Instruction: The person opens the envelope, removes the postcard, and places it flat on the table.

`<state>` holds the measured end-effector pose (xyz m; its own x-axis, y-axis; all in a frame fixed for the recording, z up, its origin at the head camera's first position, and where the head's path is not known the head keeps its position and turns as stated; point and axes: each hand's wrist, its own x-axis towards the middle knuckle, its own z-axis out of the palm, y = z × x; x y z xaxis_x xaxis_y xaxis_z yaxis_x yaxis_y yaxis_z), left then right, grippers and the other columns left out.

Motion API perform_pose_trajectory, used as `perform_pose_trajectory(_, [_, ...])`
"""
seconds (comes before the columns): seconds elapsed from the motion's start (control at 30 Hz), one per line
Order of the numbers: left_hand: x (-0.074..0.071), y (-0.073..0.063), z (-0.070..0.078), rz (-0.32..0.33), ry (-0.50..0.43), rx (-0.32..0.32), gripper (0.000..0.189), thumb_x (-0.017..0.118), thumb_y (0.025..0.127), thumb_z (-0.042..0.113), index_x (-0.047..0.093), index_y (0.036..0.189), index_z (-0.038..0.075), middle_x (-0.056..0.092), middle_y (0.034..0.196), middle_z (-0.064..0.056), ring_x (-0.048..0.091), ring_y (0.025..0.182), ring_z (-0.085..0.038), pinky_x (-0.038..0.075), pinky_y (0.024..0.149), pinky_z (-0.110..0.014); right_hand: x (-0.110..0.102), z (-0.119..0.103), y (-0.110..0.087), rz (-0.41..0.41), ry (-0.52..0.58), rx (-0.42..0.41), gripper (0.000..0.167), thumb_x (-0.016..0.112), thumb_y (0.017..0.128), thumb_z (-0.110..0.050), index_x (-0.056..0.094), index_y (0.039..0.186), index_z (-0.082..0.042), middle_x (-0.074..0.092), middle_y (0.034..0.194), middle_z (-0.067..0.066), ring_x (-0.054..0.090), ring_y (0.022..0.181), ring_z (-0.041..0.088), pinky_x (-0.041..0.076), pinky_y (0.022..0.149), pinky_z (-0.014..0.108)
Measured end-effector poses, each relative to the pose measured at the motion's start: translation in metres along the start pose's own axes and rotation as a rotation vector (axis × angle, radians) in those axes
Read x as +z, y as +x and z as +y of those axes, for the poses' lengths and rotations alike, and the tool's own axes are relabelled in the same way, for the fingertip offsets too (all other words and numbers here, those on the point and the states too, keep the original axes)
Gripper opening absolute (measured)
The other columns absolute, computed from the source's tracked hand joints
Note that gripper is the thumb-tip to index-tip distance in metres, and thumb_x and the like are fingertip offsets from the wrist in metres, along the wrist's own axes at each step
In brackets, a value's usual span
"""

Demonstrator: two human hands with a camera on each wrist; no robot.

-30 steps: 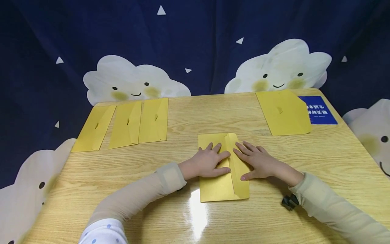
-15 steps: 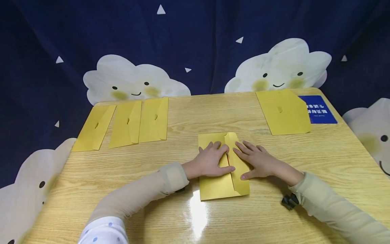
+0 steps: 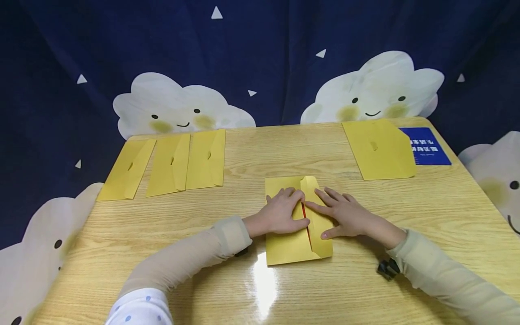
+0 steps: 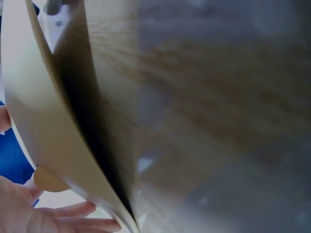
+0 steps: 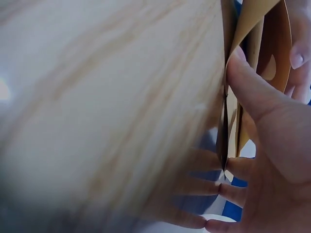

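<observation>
A yellow envelope point(image 3: 284, 253) lies on the table, its flap point(image 3: 322, 247) folded over on the right side. My left hand point(image 3: 281, 213) is on its left part, index finger bent at the flap's edge and thumb against that edge, gripping there. A thin red strip point(image 3: 304, 210) shows in the gap along the edge. My right hand point(image 3: 347, 215) rests on the flap with fingers spread, its index finger reaching to the gap. In the left wrist view a rounded tab point(image 4: 51, 179) sticks out by the left fingers point(image 4: 80, 209). The right thumb point(image 5: 252, 82) touches the envelope's edge.
Three yellow envelopes point(image 3: 127, 169) lie in a row at the back left. At the back right, another yellow envelope point(image 3: 379, 153) with its flap unfolded partly covers a blue card point(image 3: 430, 146). A dark cloud-print curtain point(image 3: 272, 54) hangs behind the wooden table point(image 3: 219, 280).
My left index finger has bent in at the flap's edge, and a red-lined gap has appeared there. The right index finger has moved slightly toward the gap.
</observation>
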<state>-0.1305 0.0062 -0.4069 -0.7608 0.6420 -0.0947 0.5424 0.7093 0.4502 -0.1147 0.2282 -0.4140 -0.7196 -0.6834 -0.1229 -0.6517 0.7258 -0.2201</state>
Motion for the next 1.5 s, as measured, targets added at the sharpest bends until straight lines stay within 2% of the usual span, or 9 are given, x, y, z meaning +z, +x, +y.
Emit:
perform_pose_trajectory(0.33, [0.0006,-0.0004,-0.0011,0.021,-0.024,0.015,0.037,0.056,0.081,0.044,0.043,0.106,0.019,0.045,0.124,-0.009,0.036,0.121,-0.045,0.033,0.08,-0.069,0.0015,-0.0002,0.001,0.017,-0.088,-0.07,0.076,0.056,0.076,-0.06,0.037,0.14,-0.024,0.027,0.141,0.028,0.026,0.126,0.048,0.033,0.083,0.065])
perform_pose_trajectory(0.6, [0.001,-0.0006,-0.0007,0.04,-0.017,0.025,0.035,0.057,0.081,0.043,0.044,0.104,0.021,0.046,0.122,-0.009,0.037,0.12,-0.046,0.034,0.079,-0.07,-0.0029,-0.0037,0.0029,-0.05,-0.132,-0.054,0.07,0.055,0.076,-0.061,0.043,0.137,-0.027,0.026,0.14,0.03,0.026,0.124,0.05,0.037,0.079,0.064])
perform_pose_trajectory(0.8, [0.0006,-0.0012,-0.0004,0.039,-0.014,0.027,0.035,0.057,0.08,0.042,0.043,0.105,0.021,0.046,0.123,-0.01,0.037,0.12,-0.047,0.034,0.079,-0.07,-0.0051,-0.0049,0.0034,-0.066,-0.152,-0.047,0.068,0.057,0.075,-0.06,0.046,0.135,-0.029,0.025,0.141,0.029,0.027,0.125,0.049,0.039,0.077,0.063])
perform_pose_trajectory(1.17, [0.0001,-0.001,0.0003,0.038,-0.002,0.031,0.036,0.057,0.08,0.042,0.044,0.106,0.02,0.047,0.121,-0.01,0.039,0.119,-0.046,0.034,0.078,-0.07,-0.0072,-0.0057,0.0027,-0.052,-0.139,-0.047,0.067,0.059,0.074,-0.058,0.048,0.133,-0.029,0.026,0.14,0.029,0.028,0.124,0.049,0.04,0.076,0.063])
perform_pose_trajectory(1.5, [0.0014,-0.0001,-0.0004,0.04,0.007,0.019,0.038,0.057,0.08,0.042,0.044,0.107,0.02,0.047,0.123,-0.01,0.038,0.119,-0.047,0.034,0.078,-0.07,-0.0049,-0.0043,0.0018,0.0,-0.146,-0.077,0.067,0.059,0.074,-0.058,0.05,0.132,-0.027,0.028,0.139,0.03,0.03,0.123,0.049,0.042,0.074,0.061])
